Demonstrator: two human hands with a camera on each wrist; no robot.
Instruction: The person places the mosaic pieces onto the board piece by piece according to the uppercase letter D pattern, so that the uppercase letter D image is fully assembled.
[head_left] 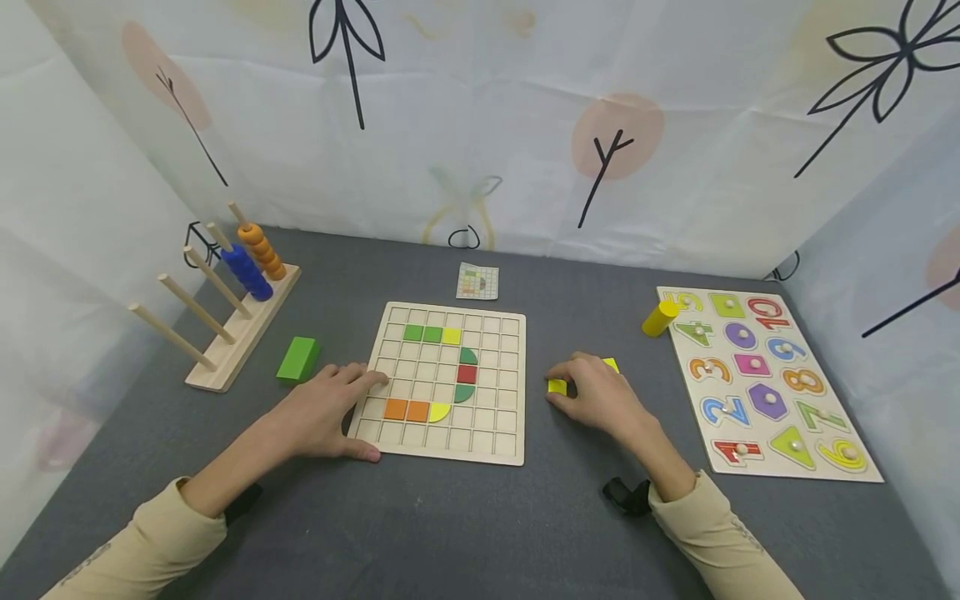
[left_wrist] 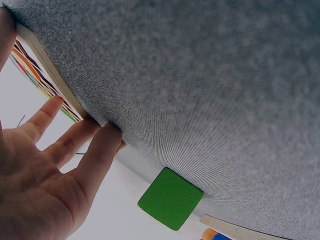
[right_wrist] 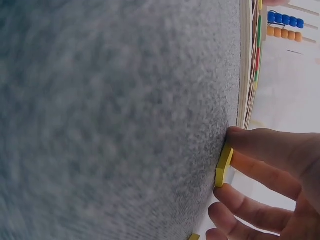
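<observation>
Here the right hand (head_left: 596,396) pinches a small yellow tile (head_left: 557,386) lying on the grey worktop (head_left: 480,517), just right of the wooden grid board (head_left: 448,381). To lift it well, the fingers should close on the thin edges and raise it flat, so it does not slip. The left hand (head_left: 326,408) rests spread and flat on the board's left edge, holding it steady. Both forearms lie low, angled inward. A green block (head_left: 297,358) sits near the left hand.
</observation>
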